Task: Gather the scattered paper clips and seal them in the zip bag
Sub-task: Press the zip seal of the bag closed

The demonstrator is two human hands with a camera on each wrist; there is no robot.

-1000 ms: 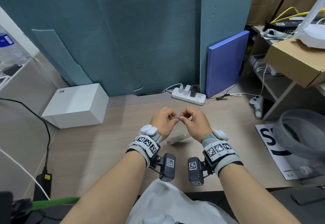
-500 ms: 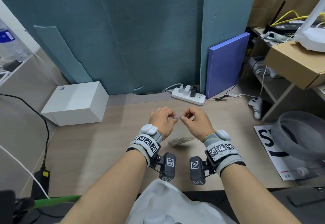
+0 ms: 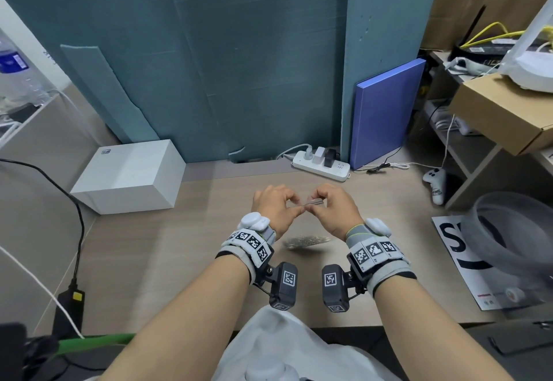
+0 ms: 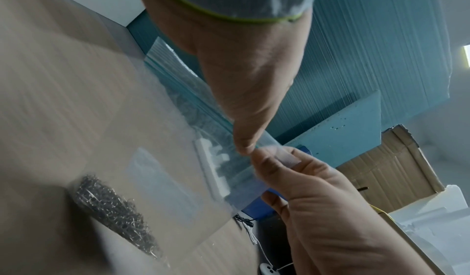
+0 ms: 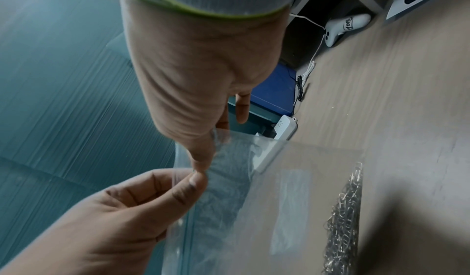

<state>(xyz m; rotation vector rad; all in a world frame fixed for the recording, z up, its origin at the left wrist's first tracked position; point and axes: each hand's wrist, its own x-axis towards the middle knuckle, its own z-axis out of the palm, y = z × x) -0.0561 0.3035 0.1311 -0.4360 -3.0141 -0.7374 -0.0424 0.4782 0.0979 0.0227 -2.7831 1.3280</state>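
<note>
Fingers (image 4: 245, 142) of both hands pinched the zip bag (image 5: 254, 209) at its top edge: left hand (image 3: 276, 210) and right hand (image 3: 336, 210) thumb tips nearly touching mid-seal. Bag hung above the surface (image 3: 149, 261), seal strip running left-right between the hands, mouth up. Paper clips (image 3: 305, 242) sat bunched along the bottom, long axis parallel to the seal. Behind: teal wall panels (image 3: 239, 66), white box (image 3: 128, 175), power strip (image 3: 321, 165), blue folder (image 3: 386, 111).
</note>
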